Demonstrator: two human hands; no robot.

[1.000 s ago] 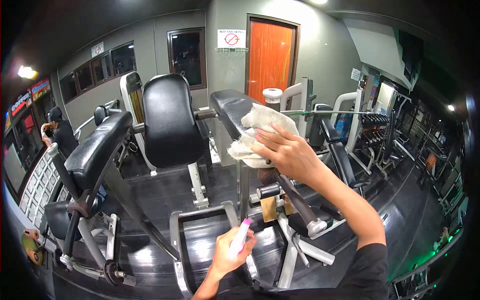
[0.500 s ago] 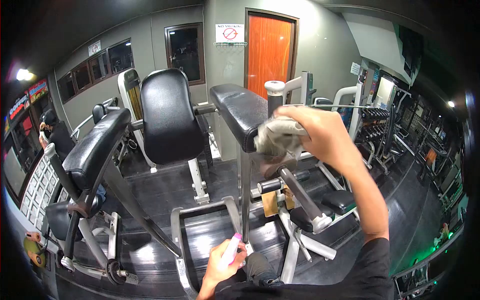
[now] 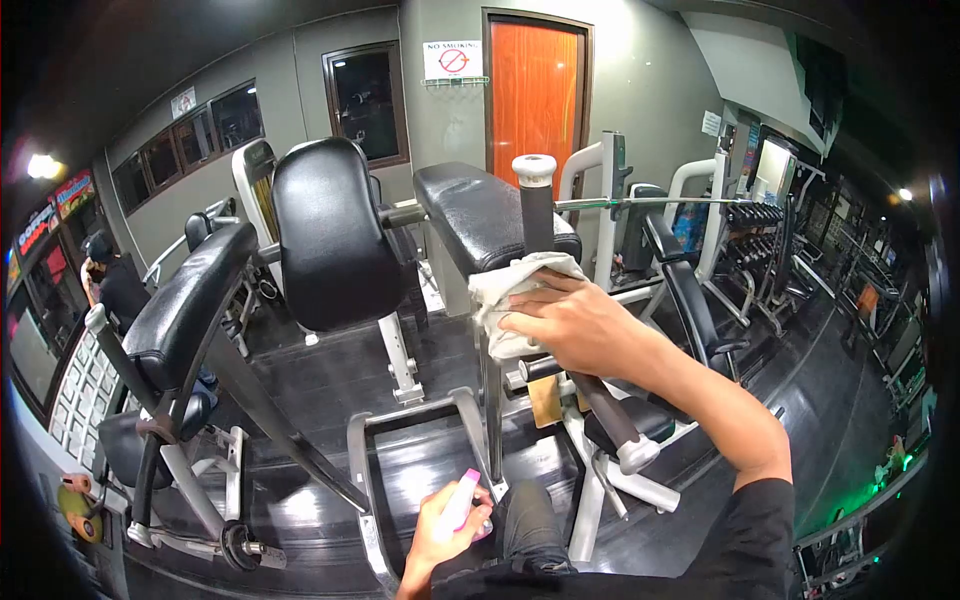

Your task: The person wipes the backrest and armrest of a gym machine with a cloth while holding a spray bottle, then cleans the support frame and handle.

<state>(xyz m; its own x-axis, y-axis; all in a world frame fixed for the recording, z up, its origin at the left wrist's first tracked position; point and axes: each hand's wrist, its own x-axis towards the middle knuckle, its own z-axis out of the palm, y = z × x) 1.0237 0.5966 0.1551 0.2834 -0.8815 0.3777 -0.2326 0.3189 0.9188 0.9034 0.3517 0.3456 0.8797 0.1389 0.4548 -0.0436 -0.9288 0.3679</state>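
Observation:
My right hand (image 3: 570,325) presses a pale cloth (image 3: 510,300) against the front end of the right black arm pad (image 3: 475,215), just below the upright grip with a white cap (image 3: 534,170). Its fingers are bent over the cloth. Low in the view, my left hand (image 3: 445,528) is wrapped round a white bottle with a pink top (image 3: 459,503). The black backrest (image 3: 328,235) stands between the right pad and the left arm pad (image 3: 190,300).
A metal step frame (image 3: 365,470) is on the dark floor in front of me. Another person (image 3: 120,285) in dark clothes is at the far left. A dumbbell rack (image 3: 757,240) and more machines stand at the right. An orange door (image 3: 535,95) is behind.
My right hand and the cloth have moved down and left, from beside the upright grip onto the pad's front end. The view has shifted slightly. My left hand still holds the bottle.

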